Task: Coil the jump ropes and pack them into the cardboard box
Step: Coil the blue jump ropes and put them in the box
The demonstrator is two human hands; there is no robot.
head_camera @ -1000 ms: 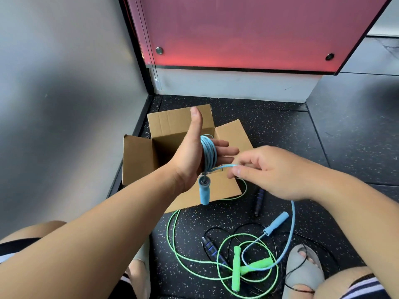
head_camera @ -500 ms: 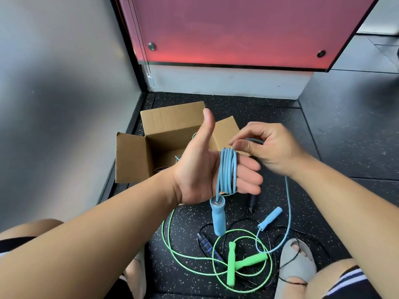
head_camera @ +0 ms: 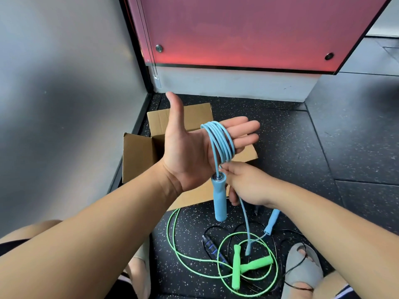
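blue jump rope (head_camera: 222, 143) looped round flat-open left hand (head_camera: 190, 156), right hand (head_camera: 248, 186) pinching its cord (green rope (head_camera: 236, 268) below)

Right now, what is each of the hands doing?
Left hand: open, light-blue plastic jump rope coiled round its straight fingers.
Right hand: pinches that rope's cord.

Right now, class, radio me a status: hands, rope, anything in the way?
Left hand flat, blue rope looped round its fingers; right hand grips its tail. Cardboard box open. Green rope, black rope tangled beneath the loose end.
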